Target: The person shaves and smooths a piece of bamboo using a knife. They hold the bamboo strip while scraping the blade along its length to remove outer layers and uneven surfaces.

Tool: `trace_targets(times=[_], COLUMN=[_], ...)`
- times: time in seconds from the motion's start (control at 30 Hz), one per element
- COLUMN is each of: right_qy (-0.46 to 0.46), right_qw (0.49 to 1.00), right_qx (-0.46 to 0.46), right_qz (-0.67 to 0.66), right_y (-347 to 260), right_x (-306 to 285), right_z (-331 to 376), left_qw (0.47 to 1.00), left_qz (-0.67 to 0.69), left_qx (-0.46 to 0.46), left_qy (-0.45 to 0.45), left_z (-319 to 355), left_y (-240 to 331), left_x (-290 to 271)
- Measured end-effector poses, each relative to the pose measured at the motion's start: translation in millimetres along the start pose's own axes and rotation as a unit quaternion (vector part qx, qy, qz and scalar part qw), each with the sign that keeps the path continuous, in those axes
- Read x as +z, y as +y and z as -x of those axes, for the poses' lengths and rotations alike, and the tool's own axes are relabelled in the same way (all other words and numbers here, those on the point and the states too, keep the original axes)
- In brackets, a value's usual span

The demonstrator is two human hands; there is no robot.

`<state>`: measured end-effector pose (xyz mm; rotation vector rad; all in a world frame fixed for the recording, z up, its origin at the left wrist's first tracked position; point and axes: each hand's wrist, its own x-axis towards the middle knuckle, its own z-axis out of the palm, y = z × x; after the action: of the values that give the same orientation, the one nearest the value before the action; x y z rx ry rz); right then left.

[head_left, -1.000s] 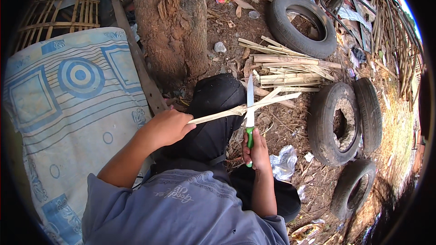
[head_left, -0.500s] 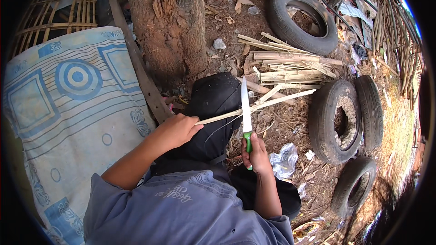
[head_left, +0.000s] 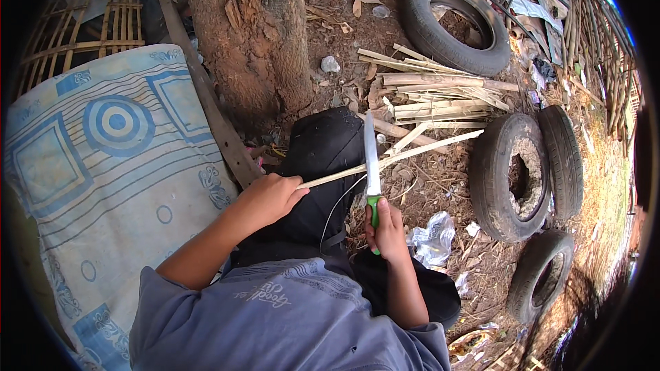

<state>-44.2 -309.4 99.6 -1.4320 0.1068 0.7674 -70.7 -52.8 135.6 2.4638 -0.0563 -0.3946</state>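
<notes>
My left hand (head_left: 271, 199) is closed around the near end of a long, pale bamboo strip (head_left: 427, 149), which slants away to the right over my dark-clad knee. In my right hand (head_left: 387, 230) is a knife (head_left: 372, 158) with a green handle, held with its blade pointing up and away. The blade crosses the strip about a third of the way along and seems to touch it. A thin curled shaving (head_left: 331, 213) hangs below the strip near the blade. Beyond the knee lies a pile of split bamboo pieces (head_left: 440, 89) on the ground.
Several old tyres (head_left: 509, 178) lie and lean to the right. A tree trunk (head_left: 254, 41) stands ahead, beside a wooden plank (head_left: 206, 89). At my left is a surface covered with a blue-and-white patterned cloth (head_left: 124, 178). A crumpled plastic bag (head_left: 433, 239) lies near my right hand.
The thin shaving hangs lower and curls more than before. The knife has shifted very slightly against the strip, and both hands keep their grips.
</notes>
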Motion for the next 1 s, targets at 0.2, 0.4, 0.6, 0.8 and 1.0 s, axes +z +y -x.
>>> trace_targets(times=[0.2, 0.4, 0.6, 0.8, 1.0], right_qy=[0.048, 0.059, 0.028, 0.062, 0.117], right_qw=[0.998, 0.998, 0.999, 0.997, 0.988], right_qx=[-0.004, -0.023, -0.017, -0.054, -0.057], right_qz=[0.035, 0.022, -0.033, -0.009, -0.085], right_y=[-2.6, 5.5, 2.2, -2.7, -0.9], right_x=[-7.2, -6.9, -0.2, -3.1, -8.4], right_z=[3.7, 2.3, 5.7, -2.8, 0.4], left_qw=[1.0, 0.999, 0.999, 0.999, 1.0], left_qz=[-0.014, -0.029, -0.035, -0.032, -0.008], left_qx=[-0.013, -0.007, -0.016, -0.013, -0.028], left_qy=[0.01, 0.014, 0.018, 0.019, 0.012], left_z=[4.8, 0.3, 1.7, 1.7, 0.0], left_y=[0.9, 8.6, 9.8, 5.9, 3.7], left_x=[1.2, 5.2, 5.5, 4.5, 1.9])
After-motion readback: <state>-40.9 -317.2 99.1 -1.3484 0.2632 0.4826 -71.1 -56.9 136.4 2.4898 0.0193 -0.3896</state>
